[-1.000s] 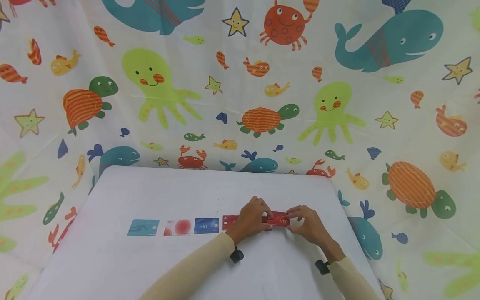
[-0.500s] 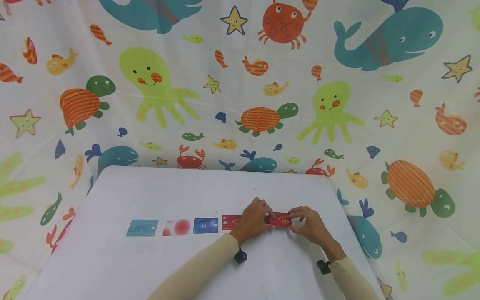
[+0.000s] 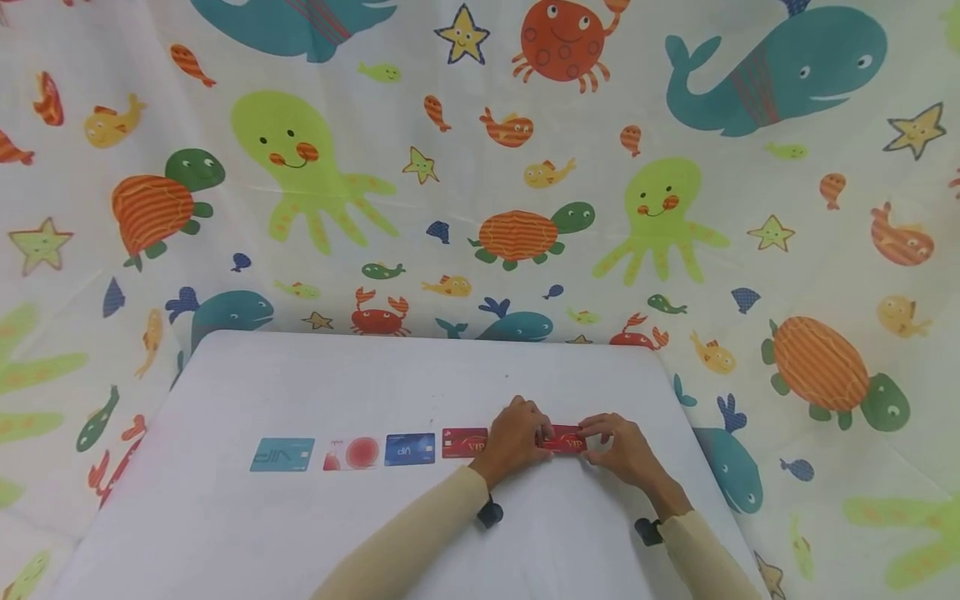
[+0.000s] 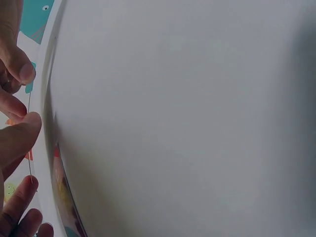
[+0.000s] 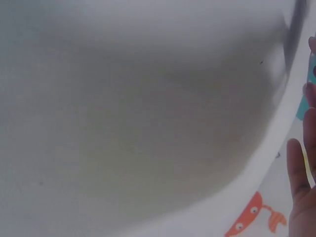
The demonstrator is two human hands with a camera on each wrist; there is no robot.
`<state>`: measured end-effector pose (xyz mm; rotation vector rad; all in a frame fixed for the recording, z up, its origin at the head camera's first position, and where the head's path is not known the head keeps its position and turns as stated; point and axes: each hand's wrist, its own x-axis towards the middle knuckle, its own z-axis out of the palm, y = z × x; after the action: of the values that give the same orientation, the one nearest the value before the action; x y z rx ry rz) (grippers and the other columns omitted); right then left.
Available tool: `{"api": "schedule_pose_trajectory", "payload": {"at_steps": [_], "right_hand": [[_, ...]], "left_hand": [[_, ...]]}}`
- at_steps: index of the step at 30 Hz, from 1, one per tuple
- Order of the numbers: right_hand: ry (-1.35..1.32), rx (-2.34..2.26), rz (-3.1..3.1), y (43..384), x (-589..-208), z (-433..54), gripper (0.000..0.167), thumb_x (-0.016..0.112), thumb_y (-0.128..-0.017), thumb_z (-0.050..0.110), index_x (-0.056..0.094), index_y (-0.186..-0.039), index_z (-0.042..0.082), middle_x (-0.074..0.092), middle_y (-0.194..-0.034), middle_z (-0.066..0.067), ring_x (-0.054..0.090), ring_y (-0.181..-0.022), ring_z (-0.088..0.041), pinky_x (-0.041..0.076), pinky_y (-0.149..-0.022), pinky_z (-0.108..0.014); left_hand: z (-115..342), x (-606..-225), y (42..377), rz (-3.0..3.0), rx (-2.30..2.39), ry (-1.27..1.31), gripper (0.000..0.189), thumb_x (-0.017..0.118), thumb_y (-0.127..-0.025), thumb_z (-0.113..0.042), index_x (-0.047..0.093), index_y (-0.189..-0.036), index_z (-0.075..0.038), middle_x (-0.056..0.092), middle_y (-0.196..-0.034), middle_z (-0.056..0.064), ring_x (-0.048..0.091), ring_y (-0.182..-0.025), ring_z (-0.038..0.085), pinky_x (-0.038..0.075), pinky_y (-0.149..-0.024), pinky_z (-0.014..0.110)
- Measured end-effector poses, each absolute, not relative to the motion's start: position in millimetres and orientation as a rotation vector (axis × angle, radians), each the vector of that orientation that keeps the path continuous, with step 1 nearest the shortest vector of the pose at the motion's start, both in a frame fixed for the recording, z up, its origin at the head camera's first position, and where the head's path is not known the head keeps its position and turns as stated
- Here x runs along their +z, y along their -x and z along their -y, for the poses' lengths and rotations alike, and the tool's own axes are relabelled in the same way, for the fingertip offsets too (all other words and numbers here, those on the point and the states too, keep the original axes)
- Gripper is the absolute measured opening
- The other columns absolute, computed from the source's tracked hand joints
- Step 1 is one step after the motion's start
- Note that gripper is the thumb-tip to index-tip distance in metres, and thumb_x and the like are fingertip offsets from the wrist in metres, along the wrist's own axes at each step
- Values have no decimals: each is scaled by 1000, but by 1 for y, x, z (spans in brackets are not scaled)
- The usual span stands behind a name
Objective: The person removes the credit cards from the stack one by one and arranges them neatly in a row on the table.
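Both hands hold a red VIP card (image 3: 564, 440) level between them, at the right end of a row of cards. My left hand (image 3: 516, 437) pinches its left side, thumb at the near edge and fingers at the far edge. At its right end, my right hand (image 3: 624, 450) pinches it with thumb and fingertips. In the left wrist view the card shows edge-on as a thin line by the left hand (image 4: 17, 148). Just left of my left hand lies another red VIP card (image 3: 464, 443). The right wrist view catches only part of the right hand (image 5: 303, 168).
Further left in the row lie a blue card (image 3: 410, 449), a white card with a pink circle (image 3: 362, 453) and a teal card (image 3: 282, 455). They lie on a white table (image 3: 360, 533). A sea-animal patterned cloth (image 3: 465, 200) hangs behind and around it.
My left hand has shifted a little to the right, uncovering more of the red card lying in the row. The held card has moved slightly right too. The right hand keeps its grip.
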<state>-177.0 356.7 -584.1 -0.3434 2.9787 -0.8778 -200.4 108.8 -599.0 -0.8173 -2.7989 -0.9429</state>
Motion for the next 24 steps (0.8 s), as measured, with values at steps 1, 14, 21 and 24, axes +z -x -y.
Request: {"api": "schedule_pose_trajectory", "payload": {"at_steps": [1,14,21,24], "right_hand": [[330,-874,-2975,177,-585,-357,29,94,-82,20,84,-109,26,78,-122,3,64,-95,-11,57,-77,-23],[233,-886,-2965,174,-588,-357,27,92,-83,17,85,-108,23,78,-124,1,65,-96,-13,58,-82,-25],[232,-841,-3008,174,-595,-355,30,93,-82,16,84,-110,23,78,-122,2,66,-94,-12,60,-83,-27],[210,-836,-3009,175,-598,-354,30,93,-82,16,84,-110,24,78,-122,3,66,-95,-11,60,-84,-28]], "left_hand": [[-110,-599,200,2801,-927,818,28,94,-81,-41,85,-103,-27,74,-102,-6,58,-99,10,58,-89,26],[-117,-602,199,2786,-847,819,29,94,-80,-42,85,-103,-26,75,-101,-6,58,-97,11,56,-88,27],[-117,-603,198,2796,-866,824,32,94,-80,-42,85,-106,-26,75,-104,-6,59,-101,12,55,-91,31],[-116,-603,198,2793,-852,823,32,94,-80,-42,85,-106,-26,76,-103,-6,59,-100,11,54,-90,30]]}}
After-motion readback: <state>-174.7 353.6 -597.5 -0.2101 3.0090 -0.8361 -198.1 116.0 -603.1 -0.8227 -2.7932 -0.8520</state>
